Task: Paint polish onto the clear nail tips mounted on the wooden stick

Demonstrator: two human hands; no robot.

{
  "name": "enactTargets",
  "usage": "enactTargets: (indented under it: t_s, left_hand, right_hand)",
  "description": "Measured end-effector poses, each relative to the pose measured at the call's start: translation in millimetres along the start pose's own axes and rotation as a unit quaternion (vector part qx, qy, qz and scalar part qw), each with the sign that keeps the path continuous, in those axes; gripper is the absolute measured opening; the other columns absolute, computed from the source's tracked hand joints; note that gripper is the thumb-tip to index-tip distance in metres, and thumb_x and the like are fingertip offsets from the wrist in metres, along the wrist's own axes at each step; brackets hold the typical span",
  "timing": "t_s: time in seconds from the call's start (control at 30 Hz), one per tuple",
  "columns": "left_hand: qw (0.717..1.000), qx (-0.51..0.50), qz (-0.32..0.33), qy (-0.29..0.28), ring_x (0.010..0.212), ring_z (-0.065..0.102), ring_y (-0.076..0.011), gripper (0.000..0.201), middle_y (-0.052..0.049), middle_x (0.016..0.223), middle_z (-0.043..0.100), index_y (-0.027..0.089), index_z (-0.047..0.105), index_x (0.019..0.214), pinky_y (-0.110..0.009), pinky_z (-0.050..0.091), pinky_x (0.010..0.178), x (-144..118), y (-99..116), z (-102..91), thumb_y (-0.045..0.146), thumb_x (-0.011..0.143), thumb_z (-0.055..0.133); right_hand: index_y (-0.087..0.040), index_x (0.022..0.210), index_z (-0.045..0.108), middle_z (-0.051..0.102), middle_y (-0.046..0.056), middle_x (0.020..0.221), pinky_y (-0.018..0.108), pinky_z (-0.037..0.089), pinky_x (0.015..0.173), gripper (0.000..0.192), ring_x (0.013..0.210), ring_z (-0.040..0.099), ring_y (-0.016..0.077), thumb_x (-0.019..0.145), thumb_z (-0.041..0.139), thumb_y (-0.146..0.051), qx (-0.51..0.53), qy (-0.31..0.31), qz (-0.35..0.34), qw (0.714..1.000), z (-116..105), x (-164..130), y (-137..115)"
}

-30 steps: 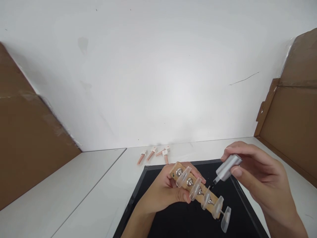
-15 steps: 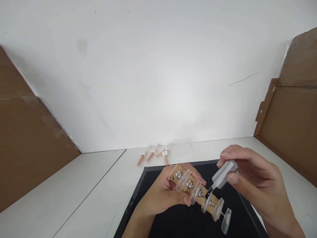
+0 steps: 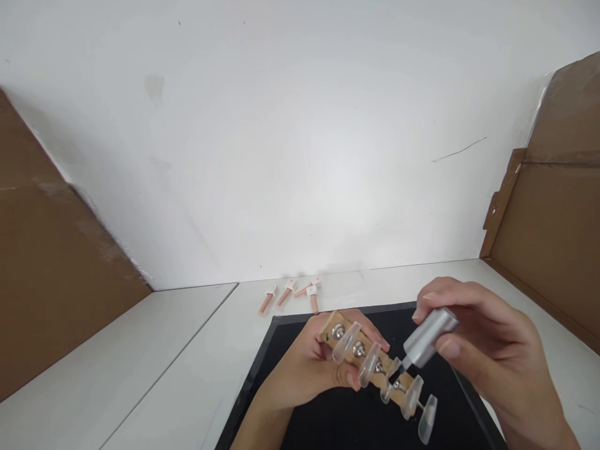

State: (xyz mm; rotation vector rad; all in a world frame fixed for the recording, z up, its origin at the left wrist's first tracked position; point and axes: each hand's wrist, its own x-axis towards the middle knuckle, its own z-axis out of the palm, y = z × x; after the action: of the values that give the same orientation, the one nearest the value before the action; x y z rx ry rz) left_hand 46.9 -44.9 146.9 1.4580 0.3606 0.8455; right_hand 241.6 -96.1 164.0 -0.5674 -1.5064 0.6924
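Observation:
My left hand [image 3: 312, 362] is wrapped round a wooden nail tip stand [image 3: 332, 320], which tilts down to the right. Several clear false nails [image 3: 347, 342] stick up from it on round metal bases [image 3: 359, 349]. Between thumb and fingers, my right hand [image 3: 487, 350] pinches the silver cap of a nail polish brush [image 3: 429, 337]. The dark brush tip points down-left and meets, or nearly meets, the middle false nail [image 3: 390, 384]; exact contact is hard to make out.
Under my hands lies a black mat [image 3: 337, 419] on the white table [image 3: 154, 356]. Several small pink sticks with white block ends [image 3: 284, 294] lie behind the mat. Brown cardboard panels [image 3: 56, 262] stand at both sides, with a white wall [image 3: 300, 137] behind.
My right hand has shifted slightly right and tilted the brush cap a little more. The brush tip stays by the same false nail. My left hand and the stand are almost still.

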Motion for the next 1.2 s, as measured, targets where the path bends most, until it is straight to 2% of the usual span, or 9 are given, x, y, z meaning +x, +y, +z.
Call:
enactTargets:
  t_s: [0.1,0.23,0.4,0.47,0.57,0.83,1.03,1.2]
  left_hand:
    - [1.000,-0.014,-0.003,-0.002,0.057,0.055,-0.0105,0.026,-0.003,0.071,0.065,0.019,0.074,0.082,-0.019,0.044,0.048,1,0,1.7,0.033,0.062,0.082]
    - [0.999,-0.037,0.005,-0.005,0.061,0.057,-0.0105,0.022,-0.002,0.075,0.067,0.022,0.075,0.085,-0.018,0.044,0.051,-4,-5,-0.8,0.027,0.065,0.081]
    - [0.998,-0.056,0.021,-0.016,0.068,0.058,-0.0093,0.022,-0.002,0.085,0.069,0.023,0.074,0.090,-0.016,0.046,0.056,-10,-11,-6.5,0.031,0.069,0.078]
    - [0.997,-0.068,0.020,-0.026,0.074,0.061,-0.0103,0.024,-0.002,0.088,0.069,0.023,0.074,0.092,-0.016,0.048,0.062,-8,-11,-7.1,0.032,0.069,0.077]
    - [0.995,-0.090,0.024,-0.035,0.073,0.060,-0.0080,0.025,0.000,0.088,0.069,0.024,0.074,0.095,-0.016,0.050,0.067,-3,-10,-6.1,0.031,0.071,0.076]
    - [0.991,-0.123,0.025,-0.040,0.072,0.061,-0.0057,0.023,0.002,0.086,0.069,0.023,0.074,0.095,-0.013,0.049,0.069,5,-9,-2.3,0.029,0.073,0.075]
    - [0.990,-0.133,0.034,-0.032,0.079,0.064,-0.0085,0.025,0.001,0.088,0.069,0.023,0.073,0.096,-0.015,0.051,0.071,-2,-15,-4.8,0.028,0.072,0.076]
    - [0.990,-0.133,0.031,-0.037,0.083,0.065,-0.0100,0.023,0.001,0.089,0.070,0.023,0.073,0.096,-0.017,0.051,0.073,-3,-16,-7.8,0.029,0.073,0.075]
  right_hand:
    - [-0.032,0.104,0.067,0.064,-0.001,0.079,0.022,0.051,0.061,0.019,0.073,0.059,0.0147,0.087,0.066,-0.022,-0.017,-0.011,-0.001,1.000,-1,1,-1]
    - [-0.032,0.100,0.068,0.065,-0.002,0.078,0.021,0.051,0.066,0.021,0.074,0.060,0.0139,0.086,0.067,-0.017,-0.053,0.021,-0.009,0.998,-5,0,3]
    - [-0.032,0.102,0.069,0.066,0.000,0.081,0.019,0.052,0.061,0.017,0.076,0.060,0.0142,0.087,0.066,-0.025,-0.008,0.064,-0.024,0.998,-3,-3,7]
    - [-0.031,0.103,0.069,0.067,0.000,0.082,0.019,0.052,0.060,0.016,0.075,0.060,0.0141,0.087,0.066,-0.027,0.010,0.057,-0.020,0.998,-2,-2,5]
    - [-0.032,0.102,0.069,0.068,0.001,0.084,0.020,0.053,0.063,0.017,0.077,0.061,0.0146,0.087,0.066,-0.026,0.012,0.023,-0.015,1.000,1,0,1]
    - [-0.033,0.104,0.068,0.069,0.001,0.083,0.023,0.053,0.065,0.023,0.077,0.063,0.0163,0.086,0.067,-0.019,-0.027,-0.019,-0.015,0.999,-2,2,-2]
    - [-0.033,0.105,0.068,0.069,-0.001,0.088,0.020,0.053,0.068,0.028,0.079,0.062,0.0146,0.086,0.065,-0.013,-0.079,0.027,-0.035,0.996,-5,-1,4]
    - [-0.032,0.106,0.068,0.069,0.000,0.088,0.018,0.053,0.066,0.021,0.082,0.062,0.0142,0.089,0.064,-0.021,-0.052,0.044,-0.041,0.997,-4,-2,5]
